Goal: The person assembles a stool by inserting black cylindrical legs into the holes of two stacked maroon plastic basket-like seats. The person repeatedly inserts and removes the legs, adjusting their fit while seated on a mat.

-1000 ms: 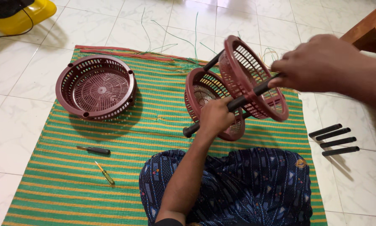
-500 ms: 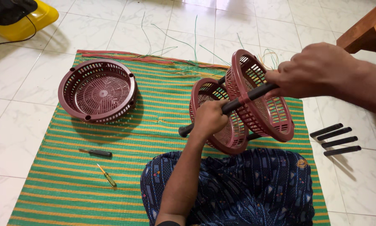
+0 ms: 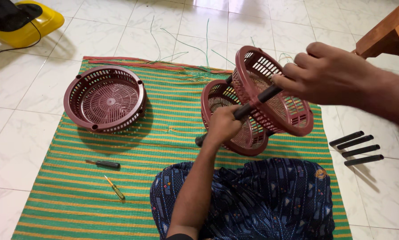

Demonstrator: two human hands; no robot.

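Observation:
Two maroon round plastic baskets stand on edge above my lap, joined by black tubes. My left hand [image 3: 223,124] grips a black tube [image 3: 248,108] in front of the nearer, lower basket [image 3: 217,95]. My right hand [image 3: 328,75] holds the rim of the upper basket [image 3: 270,91] with fingers on the same black tube. A third maroon basket [image 3: 105,98] lies flat on the green striped mat [image 3: 164,146] to the left.
Two screwdrivers, one black-handled [image 3: 104,164] and one yellow-green [image 3: 115,188], lie on the mat's near left. Several loose black tubes [image 3: 356,148] rest on the white tiles at right. A yellow object [image 3: 26,24] sits far left, wooden furniture [image 3: 386,33] far right.
The two joined baskets have tilted and shifted slightly right and down. Both hands stayed on the black tube and rim.

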